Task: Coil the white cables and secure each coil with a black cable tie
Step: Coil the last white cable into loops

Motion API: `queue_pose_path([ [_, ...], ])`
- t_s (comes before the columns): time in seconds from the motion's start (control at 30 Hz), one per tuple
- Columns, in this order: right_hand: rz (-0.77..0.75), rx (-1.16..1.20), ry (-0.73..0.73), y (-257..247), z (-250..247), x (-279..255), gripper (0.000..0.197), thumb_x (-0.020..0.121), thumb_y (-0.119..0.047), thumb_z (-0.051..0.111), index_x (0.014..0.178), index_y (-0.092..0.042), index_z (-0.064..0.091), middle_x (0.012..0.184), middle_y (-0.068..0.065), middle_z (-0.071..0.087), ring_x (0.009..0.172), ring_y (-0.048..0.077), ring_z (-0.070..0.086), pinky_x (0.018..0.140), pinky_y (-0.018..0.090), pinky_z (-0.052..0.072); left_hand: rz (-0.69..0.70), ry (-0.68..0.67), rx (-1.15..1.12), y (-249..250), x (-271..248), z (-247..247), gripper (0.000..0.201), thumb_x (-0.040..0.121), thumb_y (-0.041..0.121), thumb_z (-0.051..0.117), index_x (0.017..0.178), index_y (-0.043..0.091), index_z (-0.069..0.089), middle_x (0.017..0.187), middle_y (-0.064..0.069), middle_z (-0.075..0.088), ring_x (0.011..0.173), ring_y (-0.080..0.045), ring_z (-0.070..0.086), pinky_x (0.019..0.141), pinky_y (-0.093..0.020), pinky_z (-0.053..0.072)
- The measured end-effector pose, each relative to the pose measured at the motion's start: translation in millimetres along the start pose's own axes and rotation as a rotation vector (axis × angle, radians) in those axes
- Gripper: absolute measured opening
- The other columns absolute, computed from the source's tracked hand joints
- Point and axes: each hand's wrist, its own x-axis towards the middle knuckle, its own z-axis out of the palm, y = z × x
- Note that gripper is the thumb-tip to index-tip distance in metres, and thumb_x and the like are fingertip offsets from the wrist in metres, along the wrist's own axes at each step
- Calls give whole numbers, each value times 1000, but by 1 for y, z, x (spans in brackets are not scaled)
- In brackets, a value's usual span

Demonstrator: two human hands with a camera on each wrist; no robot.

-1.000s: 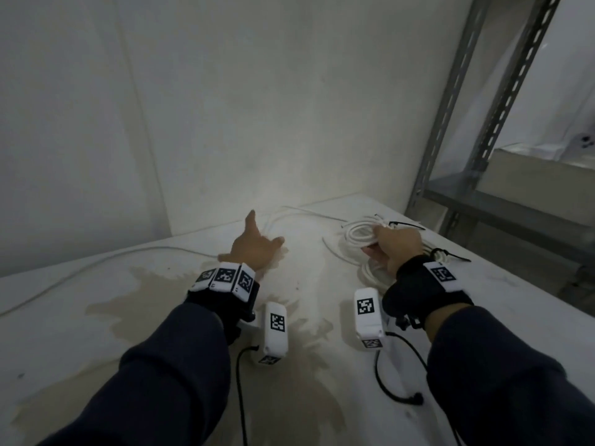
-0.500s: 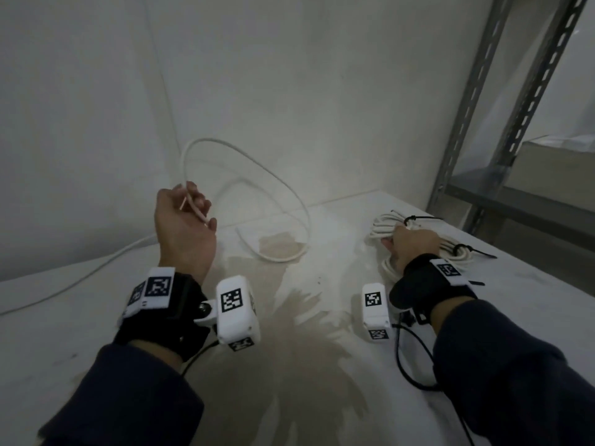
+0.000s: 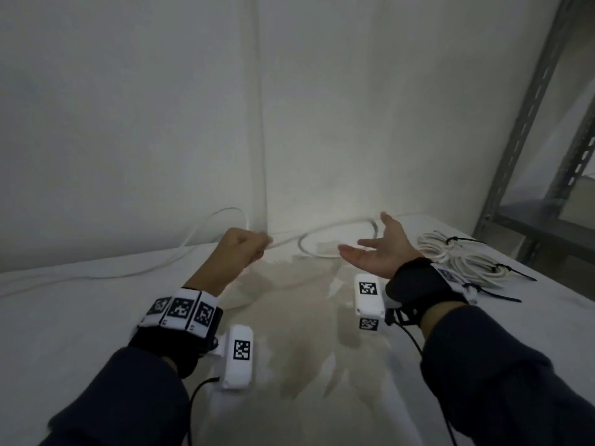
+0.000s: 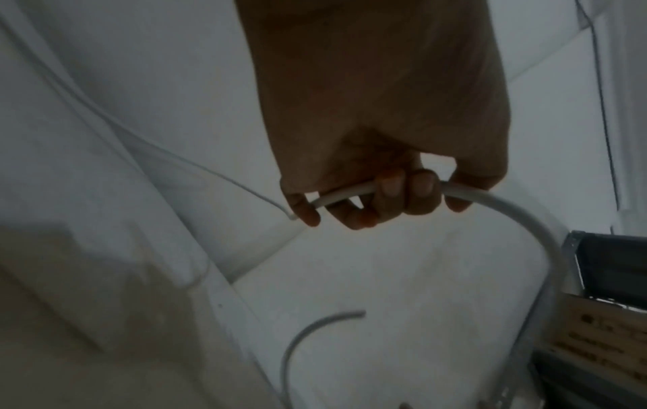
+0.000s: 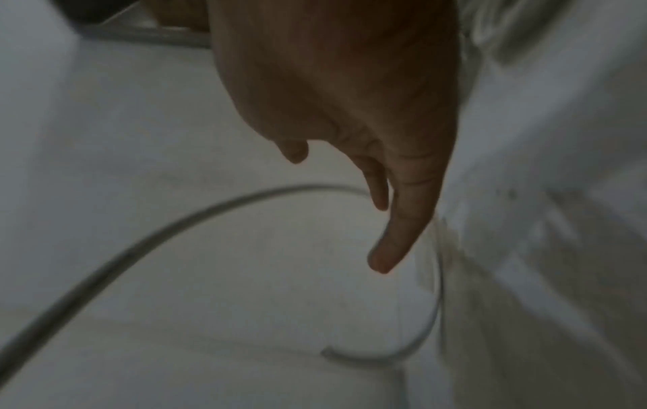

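My left hand (image 3: 245, 249) is a fist above the white table, its fingers (image 4: 388, 193) curled round a loose white cable (image 4: 518, 213). That cable (image 3: 309, 243) loops to the right along the table's back edge and trails off to the far left. My right hand (image 3: 380, 252) hovers palm up with fingers (image 5: 402, 221) straight, empty, just in front of the cable loop (image 5: 175, 229). Behind my right wrist lies a pile of coiled white cables (image 3: 463, 259) bound with black cable ties (image 3: 460, 241).
The white table (image 3: 80, 317) has a brownish stain (image 3: 306, 317) in its middle and meets white walls at the back corner. A grey metal shelving rack (image 3: 531, 130) stands at the right, past the table edge. Black wrist-camera leads (image 3: 415, 342) hang under both forearms.
My right hand has let go of the tied coils and moved left, opening palm up near the loop. My left hand has lowered and moved right, still gripping the loose cable.
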Motion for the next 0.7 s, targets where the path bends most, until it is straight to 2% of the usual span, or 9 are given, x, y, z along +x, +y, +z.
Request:
queue_pose_path([
  [0.07,-74,192,-49,16,7,-7,72,94,-44,52,145,-3,21,122,30,42,93,39,58,59,44,59,16,-77,128,1,-23,-21,44,87,11,59,51,16,34,46,5,26,41,-5,21,44,-18,20],
  [0.13,-144,238,39,28,10,-10,56,96,-26,53,143,-9,27,127,26,38,80,32,58,49,36,58,-9,-186,275,-3,-46,-46,39,74,24,60,46,21,34,46,5,27,42,-7,23,46,-20,22],
  [0.2,-169,132,165,41,12,-16,35,93,-13,52,127,-10,43,128,21,42,72,26,55,50,28,56,-75,-294,446,-8,-71,-69,39,64,38,61,43,24,31,47,3,27,44,-10,23,50,-24,22],
  [0.3,-96,-37,221,60,10,-28,30,93,-15,51,122,-6,46,91,14,47,64,19,47,56,30,48,-226,-452,726,-24,-96,-91,46,71,39,68,43,24,34,47,3,33,45,-13,31,53,-24,29],
  [0.37,-40,-111,208,77,8,-41,20,97,-22,48,108,-5,48,75,8,42,60,15,42,57,31,44,-282,-445,1020,-31,-109,-103,36,78,40,69,51,23,51,58,4,52,60,-14,54,78,-23,39],
  [0.43,-18,-128,194,94,7,-53,26,101,-20,38,83,-5,46,66,4,38,56,15,36,56,32,42,-281,-383,1218,-32,-118,-113,24,81,44,65,74,22,66,87,4,64,94,-14,61,108,-32,20],
  [0.47,-15,-131,195,102,6,-57,32,102,-16,32,75,-6,44,62,5,40,56,16,37,57,32,42,-288,-356,1237,-31,-123,-116,22,84,43,63,87,22,69,102,5,64,106,-12,57,112,-34,13],
  [0.57,-16,-98,149,121,9,-71,35,102,-11,22,76,-7,46,65,9,52,63,18,48,64,34,44,-280,-259,1072,-23,-133,-121,17,88,40,61,100,28,66,122,7,56,119,-16,50,107,-36,23],
  [0.7,-59,140,39,144,31,-82,35,100,-7,22,76,-11,48,72,3,48,62,13,49,69,35,44,-165,-44,758,-6,-146,-117,12,88,34,64,85,22,62,98,-1,60,97,-20,61,82,-28,44],
])
